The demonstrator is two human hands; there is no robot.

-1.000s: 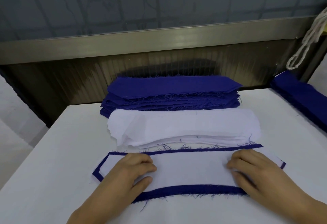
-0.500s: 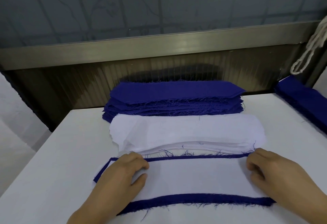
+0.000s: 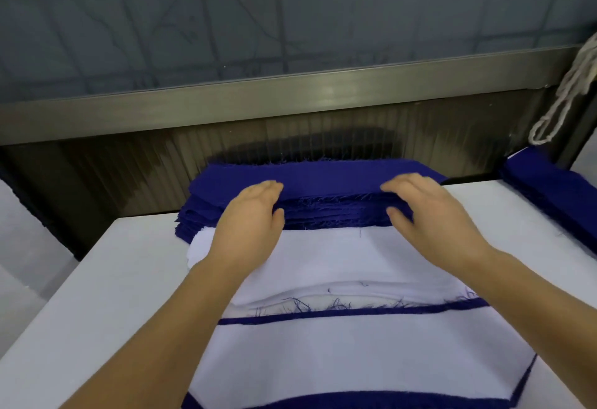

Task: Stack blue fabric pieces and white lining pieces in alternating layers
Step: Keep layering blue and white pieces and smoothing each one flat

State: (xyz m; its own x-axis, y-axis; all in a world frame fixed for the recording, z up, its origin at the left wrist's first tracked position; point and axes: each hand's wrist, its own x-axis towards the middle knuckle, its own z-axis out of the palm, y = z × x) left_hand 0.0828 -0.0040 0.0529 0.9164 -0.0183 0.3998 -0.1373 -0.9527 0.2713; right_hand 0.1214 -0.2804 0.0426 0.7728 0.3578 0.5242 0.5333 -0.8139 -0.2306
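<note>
We have both hands at the blue fabric pile (image 3: 310, 182) near the desk's far edge: the left hand (image 3: 255, 211) and the right hand (image 3: 426, 211) each rest fingers on the top piece with the thumb at its frayed near edge. The grip on either side looks narrow, about to pinch, though we cannot tell whether only the top layer is caught. To do this well, we should peel just one piece, lifting both ends evenly so it stays flat, then carry it over the white lining pile (image 3: 339, 256) to the stack (image 3: 355, 357) at the desk's near edge, where a white piece lies uppermost on a blue one. We would line its edges with the blue border showing there. Loose threads could drag a second piece along.

The desk (image 3: 113, 279) is plain white and smooth. Another blue bundle (image 3: 555, 192) lies at its right edge. Behind runs a ribbed panel under a metal rail (image 3: 258, 98), and a pale cord (image 3: 562, 101) hangs at the right.
</note>
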